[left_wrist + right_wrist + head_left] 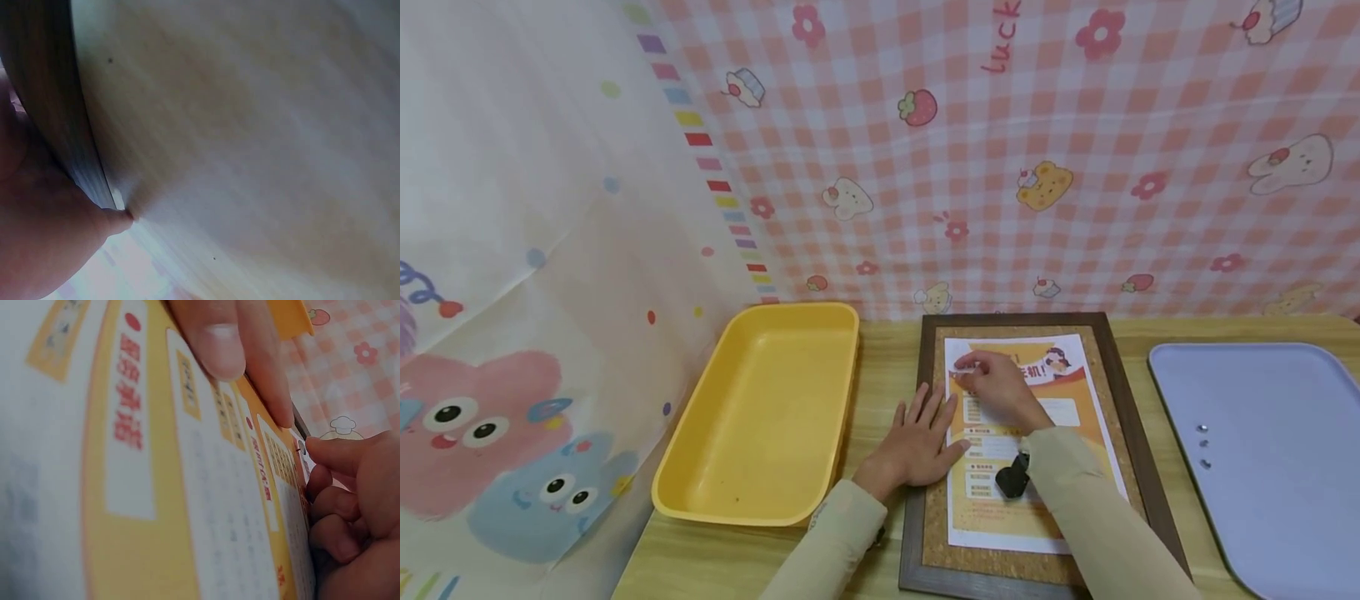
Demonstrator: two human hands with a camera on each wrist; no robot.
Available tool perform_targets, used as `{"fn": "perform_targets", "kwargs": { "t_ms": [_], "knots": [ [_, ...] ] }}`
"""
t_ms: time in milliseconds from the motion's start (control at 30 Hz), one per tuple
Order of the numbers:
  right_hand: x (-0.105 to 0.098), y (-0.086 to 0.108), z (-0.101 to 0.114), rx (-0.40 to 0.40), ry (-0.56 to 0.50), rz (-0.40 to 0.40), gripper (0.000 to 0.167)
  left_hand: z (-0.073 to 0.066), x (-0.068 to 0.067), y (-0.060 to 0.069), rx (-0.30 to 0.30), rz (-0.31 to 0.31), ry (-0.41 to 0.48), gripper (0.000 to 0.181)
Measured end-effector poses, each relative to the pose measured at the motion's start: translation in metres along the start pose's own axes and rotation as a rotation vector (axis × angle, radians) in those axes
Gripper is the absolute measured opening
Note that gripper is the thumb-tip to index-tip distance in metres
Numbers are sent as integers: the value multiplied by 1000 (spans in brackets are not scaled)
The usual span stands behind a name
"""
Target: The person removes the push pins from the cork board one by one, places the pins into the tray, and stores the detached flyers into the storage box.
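A printed orange-and-white poster (1060, 450) lies on a cork board (1000, 565) with a dark wooden frame (1131, 425). My left hand (917, 450) rests with spread fingers across the frame's left side, fingertips and thumb at the poster's left edge. Up at the poster's upper left corner, my right hand (1000, 387) has its fingers curled, pinching a small silver thumbtack (301, 448) against the paper. In the right wrist view the tack is mostly hidden by the fingertips. The left wrist view catches part of the left hand (56, 231) beside the frame.
A yellow tray (775, 400) stands left of the board on the wooden table (880, 358). To the right lies a pale purple tray (1277, 450) with three small silver tacks (1204, 444) near its left edge. A checked cloth (985, 167) hangs behind.
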State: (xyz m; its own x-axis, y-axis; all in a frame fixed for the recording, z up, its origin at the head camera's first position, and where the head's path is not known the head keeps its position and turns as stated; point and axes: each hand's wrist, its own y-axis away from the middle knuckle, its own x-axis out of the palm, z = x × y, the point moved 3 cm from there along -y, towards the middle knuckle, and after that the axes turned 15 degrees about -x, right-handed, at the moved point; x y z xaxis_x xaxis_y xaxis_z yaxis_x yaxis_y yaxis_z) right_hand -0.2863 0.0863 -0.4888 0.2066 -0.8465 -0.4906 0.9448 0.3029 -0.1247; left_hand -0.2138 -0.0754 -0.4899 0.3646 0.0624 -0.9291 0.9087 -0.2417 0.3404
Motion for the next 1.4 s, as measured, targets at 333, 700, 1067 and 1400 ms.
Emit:
{"fn": "perform_targets", "kwargs": {
  "t_ms": [333,700,1067,1400],
  "knots": [
    [3,-1,-1,-42,34,-40,20,-1,0,-1,-15,9,-12,71],
    [4,-2,2,-34,-3,-59,17,0,-1,-1,-22,8,-6,71],
    [5,-3,2,12,-2,-72,15,-1,-2,-1,-14,15,-7,71],
    [6,-3,1,24,6,-67,16,-1,-1,1,-12,10,3,71]
  ]
}}
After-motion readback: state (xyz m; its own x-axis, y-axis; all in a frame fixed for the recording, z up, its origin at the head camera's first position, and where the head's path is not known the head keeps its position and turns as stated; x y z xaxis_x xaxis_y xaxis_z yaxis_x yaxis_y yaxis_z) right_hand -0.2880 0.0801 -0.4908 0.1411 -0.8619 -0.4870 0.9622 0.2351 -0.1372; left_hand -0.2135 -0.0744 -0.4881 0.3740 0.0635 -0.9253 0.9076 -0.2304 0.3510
